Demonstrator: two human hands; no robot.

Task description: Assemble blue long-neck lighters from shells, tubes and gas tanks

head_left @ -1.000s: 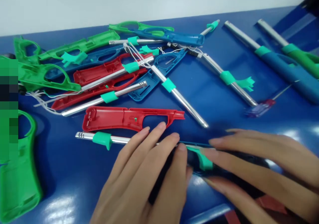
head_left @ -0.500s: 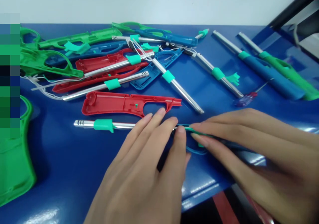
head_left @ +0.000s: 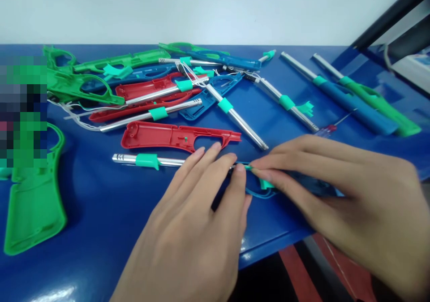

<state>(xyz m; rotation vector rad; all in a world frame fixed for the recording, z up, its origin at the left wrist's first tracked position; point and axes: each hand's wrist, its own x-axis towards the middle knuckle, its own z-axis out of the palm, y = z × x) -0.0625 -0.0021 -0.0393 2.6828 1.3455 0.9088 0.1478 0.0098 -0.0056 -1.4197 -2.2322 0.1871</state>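
Blue surface [head_left: 97, 212], glossy, its far edge against a pale wall, its near edge showing at lower right. Largest group on it: a pile of parts [head_left: 144, 87] along the far edge toward the far left corner, comprising green, blue and red half-shells, metal tubes and white wires, several overlapping. Left hand [head_left: 198, 221] reaches over the near edge, fingers bent and closed down over the work; its exact contact is partly hidden. Right hand [head_left: 352, 194] is beside it, thumb and forefinger pinched together on a small teal strip. Green half-shell [head_left: 36, 212] lies by the left edge, hollow side up. Blue handled unit [head_left: 363, 107] and green handled unit [head_left: 386, 107], each with a tube fitted, lie side by side toward the right edge, slanting. Red half-shell [head_left: 157, 136] lies hollow side up just beyond the left fingertips. Blue half-shell [head_left: 260, 195] sits near the near edge, mostly covered by both hands. Metal tube [head_left: 171, 162] runs roughly parallel to that edge, one end under the left fingers. Screwdriver [head_left: 325, 131] lies just beyond the right hand, handle partly covered. Teal hooked piece [head_left: 266, 184] shows below the right fingertips; smallest, the teal strip [head_left: 247, 167] at the pinch.
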